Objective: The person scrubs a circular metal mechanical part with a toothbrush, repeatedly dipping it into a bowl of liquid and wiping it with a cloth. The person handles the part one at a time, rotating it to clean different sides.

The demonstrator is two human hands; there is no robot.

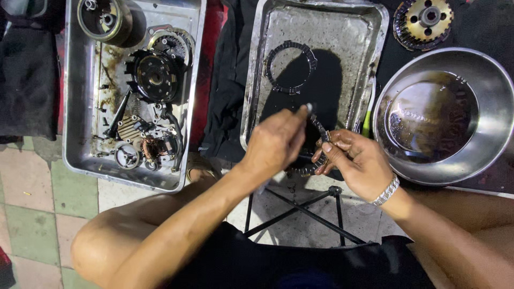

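We see our right hand gripping a dark toothed metal ring over a steel tray; our left hand pinches a small pale-tipped tool.

Count on inspection: two rectangular metal trays, one at 10 o'clock and one at 12 o'clock. One round steel bowl at 3 o'clock. Two toothed friction rings: one lying in the middle tray, one between two hands. One clutch hub at 1 o'clock.
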